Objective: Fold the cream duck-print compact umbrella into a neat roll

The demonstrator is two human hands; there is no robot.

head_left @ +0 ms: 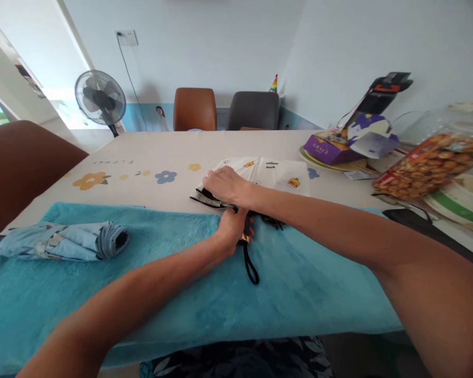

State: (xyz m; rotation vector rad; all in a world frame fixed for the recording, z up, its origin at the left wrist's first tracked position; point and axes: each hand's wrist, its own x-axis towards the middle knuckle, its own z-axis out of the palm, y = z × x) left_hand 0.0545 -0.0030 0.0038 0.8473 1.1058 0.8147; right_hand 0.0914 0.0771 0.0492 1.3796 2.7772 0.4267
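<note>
A white folding umbrella (287,176) with small yellow duck prints and a dark edge lies loosely collapsed across the table and the towel's far edge. My left hand (232,231) is closed around its dark handle, and a black wrist strap (251,266) hangs from the handle's end onto the towel. Reaching across above it, my right hand (225,185) is closed on the canopy's folds at the left side; its fingertips are partly hidden. To the left, a rolled light-blue umbrella (63,241) rests on the blue towel (173,289).
On the right stand a plastic jar of brown snacks (433,163), a purple box (331,149) and a dark pouch (425,228). Chairs (195,107) are behind the flower-printed table (150,152). A fan (100,98) stands at the back left.
</note>
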